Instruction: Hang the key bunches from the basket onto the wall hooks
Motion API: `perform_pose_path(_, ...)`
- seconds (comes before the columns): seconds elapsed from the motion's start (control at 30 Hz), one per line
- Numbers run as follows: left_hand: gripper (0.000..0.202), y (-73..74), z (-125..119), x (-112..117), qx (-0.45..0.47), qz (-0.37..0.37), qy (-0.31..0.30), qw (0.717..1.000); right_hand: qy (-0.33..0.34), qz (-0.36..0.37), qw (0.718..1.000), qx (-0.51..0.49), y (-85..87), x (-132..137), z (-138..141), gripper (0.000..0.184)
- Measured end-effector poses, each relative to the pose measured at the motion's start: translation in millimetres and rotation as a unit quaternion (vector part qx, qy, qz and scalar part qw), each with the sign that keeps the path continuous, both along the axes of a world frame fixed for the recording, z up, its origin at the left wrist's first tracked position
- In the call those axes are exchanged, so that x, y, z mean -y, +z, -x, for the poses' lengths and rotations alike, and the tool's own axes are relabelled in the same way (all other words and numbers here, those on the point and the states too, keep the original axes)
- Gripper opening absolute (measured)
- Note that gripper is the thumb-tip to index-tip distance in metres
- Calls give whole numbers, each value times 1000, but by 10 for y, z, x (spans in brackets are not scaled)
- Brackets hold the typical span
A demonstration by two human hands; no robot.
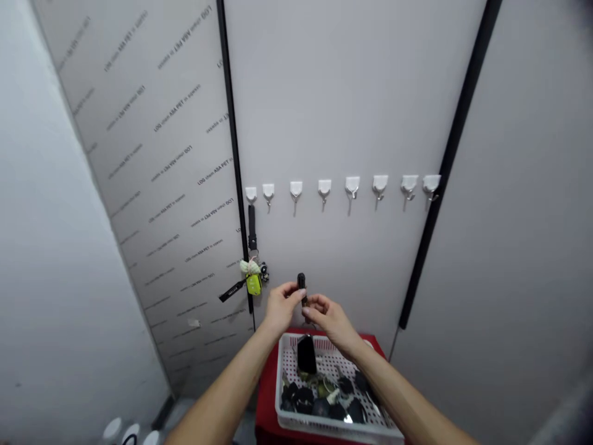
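Note:
In the head view my left hand (281,306) pinches the top of a black strap (301,282), which looks like the loop of a keychain. My right hand (330,318) is closed on the lower part of the same keychain, just below my left fingers. A flat black piece (306,354) shows beneath my hands; whether it hangs from the keychain or rests on the basket is unclear. Under my hands stands a white plastic basket (280,377) holding several dark keychains and key fobs (320,406).
A row of several white hooks (324,186) is fixed to the pale wall panel (352,86). From the leftmost hook hangs a keychain (254,283) with a black strap and yellow-green case. The basket stands on a red surface (266,405). White round objects (132,431) lie low left.

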State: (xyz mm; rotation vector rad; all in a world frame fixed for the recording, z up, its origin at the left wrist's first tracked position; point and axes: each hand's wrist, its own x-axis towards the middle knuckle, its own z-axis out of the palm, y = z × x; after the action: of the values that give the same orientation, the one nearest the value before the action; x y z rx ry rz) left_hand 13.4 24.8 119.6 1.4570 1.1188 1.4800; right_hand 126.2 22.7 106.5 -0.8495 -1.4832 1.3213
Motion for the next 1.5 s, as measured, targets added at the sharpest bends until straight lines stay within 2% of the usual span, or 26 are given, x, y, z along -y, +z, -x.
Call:
perform_pose_path(0.13, 18, 431, 130, -101, -2, -28, 58, 998, -20, -51, 998, 4, 371, -104, 233, 18)
perform_pose_path(0.23, 22, 693, 237, -219, 25, -36, 94, 995, -32, -74, 997, -2, 646, -196, 409, 17)
perform_pose_path(0.37, 26, 970, 345, -391, 62, -72, 114, 989, -48, -94, 994, -13, 939, -320, 589, 17)
perform_pose_path(0.47, 27, 1128, 393, -488, 80, -93, 128, 984, -38, -123, 992, -20, 1095, -402, 677, 18)
perform_pose_path(0.63, 23, 1218, 437, -597, 92, -88, 154, 980, -36, -115, 993, -9, 1205, -512, 753, 18)
perform_pose_path(0.93, 19, 1099, 459, -765, 15, -64, 201, 977, -105, -105, 984, 99, 1086, -715, 736, 23)
perform_pose_path(1.07, 19, 898, 447, -681, -32, -85, 204, 975, -140, -153, 970, 127, 925, -726, 606, 19)
perform_pose_path(1.17, 32, 594, 391, -500, -63, -107, 218, 968, -141, -158, 965, 157, 657, -633, 383, 20)
perform_pose_path(1.27, 32, 157, 267, -260, -101, -81, 178, 975, -103, -139, 963, 207, 223, -445, 52, 22)
perform_pose_path(1.37, 22, -393, 78, -10, -182, -2, 72, 981, -71, -105, 944, 303, -293, -176, -319, 25)
perform_pose_path(1.43, 21, -758, -56, 128, -247, 44, -5, 968, -66, -86, 915, 389, -593, 3, -532, 26)
perform_pose_path(1.5, 23, -1046, -173, 224, -320, 68, -54, 943, -65, -92, 873, 475, -806, 150, -681, 28)
